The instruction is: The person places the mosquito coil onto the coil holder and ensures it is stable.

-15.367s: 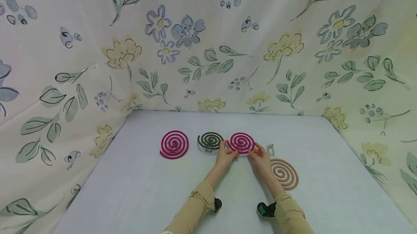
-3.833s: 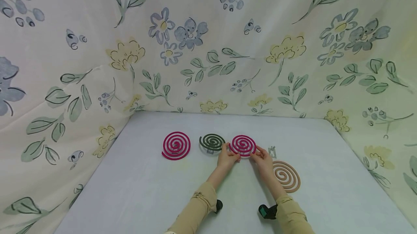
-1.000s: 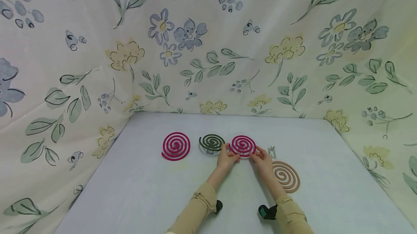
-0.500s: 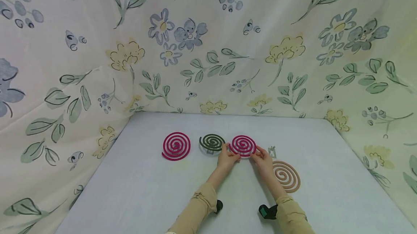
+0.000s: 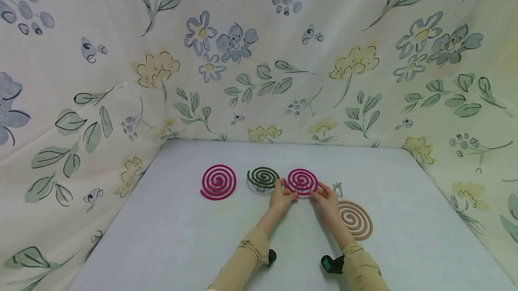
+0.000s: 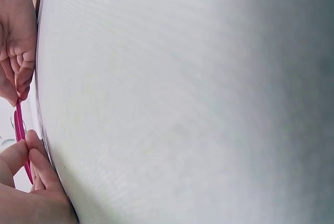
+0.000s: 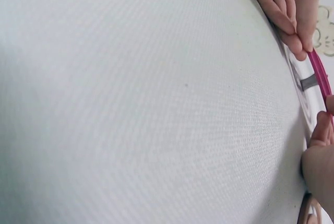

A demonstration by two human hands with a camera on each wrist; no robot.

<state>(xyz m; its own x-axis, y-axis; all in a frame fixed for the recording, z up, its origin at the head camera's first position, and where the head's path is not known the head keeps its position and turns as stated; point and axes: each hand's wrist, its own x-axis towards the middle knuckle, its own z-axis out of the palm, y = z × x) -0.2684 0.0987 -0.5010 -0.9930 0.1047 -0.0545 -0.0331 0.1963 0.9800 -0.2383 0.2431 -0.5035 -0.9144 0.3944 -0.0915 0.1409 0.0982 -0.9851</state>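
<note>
A pink mosquito coil (image 5: 301, 181) is held at its near rim by both hands. My left hand (image 5: 282, 197) pinches its left side, and my right hand (image 5: 326, 199) pinches its right side. Edge-on, the pink coil (image 6: 20, 122) also spans the gap between the hands in the left wrist view. Below its edge in the right wrist view shows a grey strip (image 7: 309, 82). Just left of my left fingers, a dark green coil (image 5: 263, 177) sits raised on a small metal stand (image 5: 260, 188). Whether the pink coil rests on a stand is hard to tell.
Another pink coil (image 5: 218, 182) lies at the left. Beside my right forearm is a tan coil (image 5: 356, 220), partly covered by the arm. A small metal stand (image 5: 337, 189) lies behind it. Floral cloth (image 5: 259, 57) hangs around the white table (image 5: 162, 246).
</note>
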